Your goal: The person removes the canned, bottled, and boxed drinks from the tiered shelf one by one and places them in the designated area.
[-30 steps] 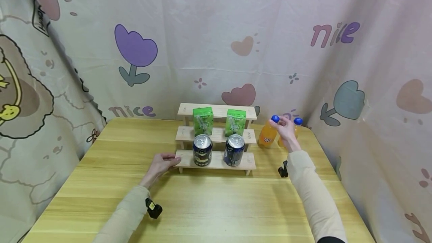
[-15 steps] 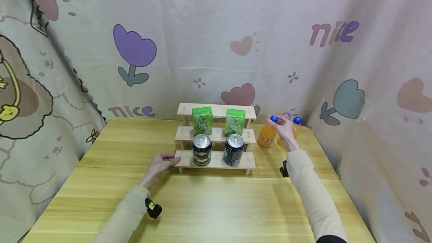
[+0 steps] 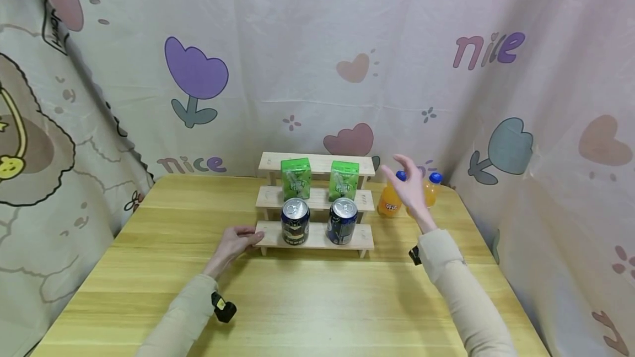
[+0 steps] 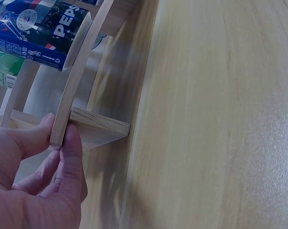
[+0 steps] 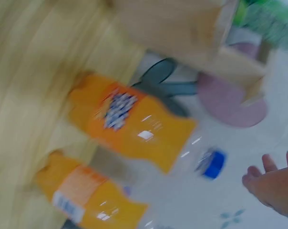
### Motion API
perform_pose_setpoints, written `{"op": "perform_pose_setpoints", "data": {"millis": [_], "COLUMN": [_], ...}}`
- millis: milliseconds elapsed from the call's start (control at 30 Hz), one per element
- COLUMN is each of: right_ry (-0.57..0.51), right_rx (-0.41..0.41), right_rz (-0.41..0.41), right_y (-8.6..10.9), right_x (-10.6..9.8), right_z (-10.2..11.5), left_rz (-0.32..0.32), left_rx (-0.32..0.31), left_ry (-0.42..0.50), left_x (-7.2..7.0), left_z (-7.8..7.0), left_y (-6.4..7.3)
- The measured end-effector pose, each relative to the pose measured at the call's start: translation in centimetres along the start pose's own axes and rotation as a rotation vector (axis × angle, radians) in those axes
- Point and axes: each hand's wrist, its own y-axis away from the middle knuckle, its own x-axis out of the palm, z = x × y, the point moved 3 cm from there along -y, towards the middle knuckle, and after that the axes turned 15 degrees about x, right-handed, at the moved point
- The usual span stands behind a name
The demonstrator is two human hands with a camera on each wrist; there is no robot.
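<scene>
My left hand (image 3: 235, 247) pinches the left end of the lowest step of a three-step wooden rack (image 3: 317, 238); the left wrist view has the thumb above the board and the fingers beneath. Two dark blue Pepsi cans (image 3: 295, 222) (image 3: 342, 222) stand on that step. Behind them, two green drink cartons (image 3: 296, 179) (image 3: 344, 180) stand on the middle step. My right hand (image 3: 412, 187) is raised with fingers spread, holding nothing, above two orange soda bottles (image 5: 129, 124) (image 5: 89, 195) with blue caps. Both bottles stand upright on the table, right of the rack.
The wooden table (image 3: 297, 302) reaches back to a patterned cloth (image 3: 278, 70) that hangs behind and at both sides. The top step (image 3: 317, 163) of the rack bears nothing. A small black camera (image 3: 224, 308) is strapped to the left wrist.
My right hand has let go of the left bottle's cap and lifted up, its fingers spreading. The left hand keeps its grip on the rack.
</scene>
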Motion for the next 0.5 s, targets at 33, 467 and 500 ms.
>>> {"op": "perform_pose_setpoints", "data": {"millis": [33,467,500], "right_ry": [-0.014,-0.074,-0.072], "right_rx": [-0.026,-0.095,-0.089], "right_rz": [0.026,0.353,0.363], "right_y": [0.3,1.6,1.5], "right_x": [0.4,4.8,5.0], "right_z": [0.4,2.4,2.4], "left_rz": [0.002,-0.011,-0.012], "left_rx": [0.0,-0.028,-0.027], "left_ry": [-0.001,-0.027,-0.027], "left_x": [0.0,0.3,0.3], "left_z": [0.0,-0.3,-0.3], "left_y": [0.0,0.2,0.2]}}
